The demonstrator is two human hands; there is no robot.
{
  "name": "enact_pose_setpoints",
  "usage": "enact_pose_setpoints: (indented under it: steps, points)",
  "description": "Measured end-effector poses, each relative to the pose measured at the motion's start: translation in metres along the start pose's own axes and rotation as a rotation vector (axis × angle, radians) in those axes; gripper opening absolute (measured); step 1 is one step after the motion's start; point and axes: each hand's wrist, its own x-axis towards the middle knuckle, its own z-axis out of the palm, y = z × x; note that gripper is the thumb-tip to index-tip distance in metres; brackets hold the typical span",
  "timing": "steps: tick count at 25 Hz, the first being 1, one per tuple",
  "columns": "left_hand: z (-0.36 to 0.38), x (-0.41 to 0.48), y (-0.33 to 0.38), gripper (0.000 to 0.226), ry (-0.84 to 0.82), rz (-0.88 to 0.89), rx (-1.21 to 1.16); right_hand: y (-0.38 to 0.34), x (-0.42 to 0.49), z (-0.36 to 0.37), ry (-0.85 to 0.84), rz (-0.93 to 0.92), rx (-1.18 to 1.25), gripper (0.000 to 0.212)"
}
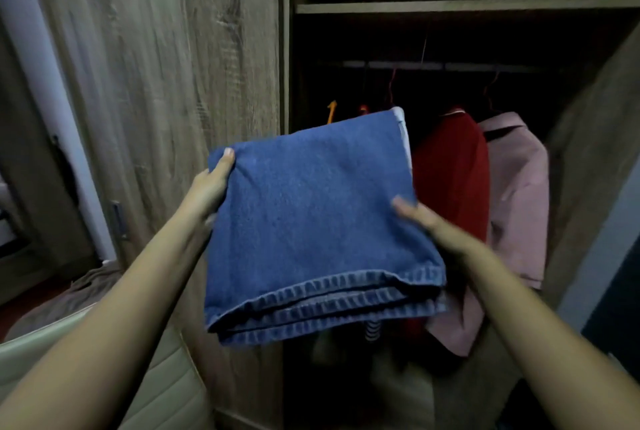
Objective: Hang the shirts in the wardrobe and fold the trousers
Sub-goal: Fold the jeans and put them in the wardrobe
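You held the folded trousers [311, 221] up in the air in front of the open wardrobe, just near the hanging shirts. Your left hand [211, 187] pinched the far left edge, with the thumb [227, 155] flat on top and the other fingers tucked under. Your right hand [426, 221] held the right side the same way, thumb on top, but it looked blurry.

The fold could have come undone. The near layers [311, 318] were loose and hung a little, and nothing held them there. If one hand had let go first, the pile would likely have tipped and opened. The trousers could also have bumped the red shirt [450, 180] or the pink shirt [516, 194] and pushed them along the rail [450, 66]. The shelf [450, 7] sat high above the rail, so a lift up there might have made the bundle slide.

Much was hard to see. The fingers under the trousers were hidden. The inside of the wardrobe was very dark, so I could not tell what lay at the bottom. A white bit [401, 124] peeked out behind the far right corner of the trousers, and an orange hanger tip [331, 110] showed above them, but what hung there was covered. A striped thing [373, 327] under the trousers was too small to tell.
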Motion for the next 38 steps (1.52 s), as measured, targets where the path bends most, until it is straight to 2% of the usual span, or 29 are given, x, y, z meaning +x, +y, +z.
enact_pose_setpoints:
  steps: [1, 3, 5, 6, 8, 10, 13, 16, 18, 20, 24, 27, 32, 34, 38]
  points:
    - [-0.006, 0.006, -0.004, 0.039, -0.021, -0.12, -0.007, 0.019, 0.001, 0.001, 0.022, 0.052, -0.036, 0.086]
    - [-0.013, 0.013, -0.004, 0.036, -0.13, -0.307, 0.042, 0.038, 0.006, 0.007, 0.144, 0.075, -0.012, 0.055]
    - [-0.019, 0.019, 0.009, 0.034, -0.183, -0.325, 0.034, 0.035, 0.011, 0.011, 0.2, 0.084, 0.14, 0.03]
    - [-0.022, 0.022, 0.017, 0.034, -0.193, -0.278, -0.032, 0.03, 0.014, 0.011, 0.215, 0.064, 0.206, 0.024]
    - [-0.028, 0.018, 0.029, 0.04, -0.251, -0.167, -0.146, 0.021, 0.02, 0.011, 0.263, 0.005, 0.276, 0.022]
    - [-0.033, 0.011, 0.014, 0.045, -0.241, -0.149, -0.066, 0.02, 0.023, 0.01, 0.305, -0.036, 0.242, 0.028]
    - [-0.032, -0.015, -0.035, 0.037, -0.273, -0.358, -0.08, 0.033, 0.016, 0.008, 0.365, -0.002, 0.079, 0.038]
    - [-0.028, -0.027, -0.062, 0.047, -0.249, -0.424, 0.173, 0.049, -0.003, 0.013, 0.363, 0.048, -0.104, 0.044]
    - [-0.02, -0.029, -0.064, 0.04, -0.251, -0.357, 0.223, 0.055, -0.017, 0.015, 0.364, 0.052, -0.116, 0.053]
    - [-0.011, -0.026, -0.054, 0.033, -0.299, -0.243, 0.222, 0.049, -0.03, 0.015, 0.366, 0.004, -0.132, 0.072]
    - [0.025, -0.023, -0.01, 0.028, -0.414, 0.109, 0.192, -0.008, -0.043, 0.011, 0.488, -0.265, -0.405, 0.091]
    - [0.063, -0.015, 0.03, 0.032, -0.42, 0.372, 0.141, -0.067, -0.048, -0.004, 0.571, -0.474, -0.508, 0.081]
    - [0.137, 0.011, 0.098, 0.043, -0.386, 0.697, 0.133, -0.154, -0.041, -0.051, 0.686, -0.724, -0.63, 0.07]
    - [0.169, 0.024, 0.117, 0.046, -0.392, 0.766, 0.14, -0.179, -0.034, -0.071, 0.689, -0.782, -0.644, 0.069]
    - [0.234, 0.072, 0.154, 0.052, -0.394, 0.796, 0.146, -0.231, 0.004, -0.118, 0.704, -0.799, -0.72, 0.068]
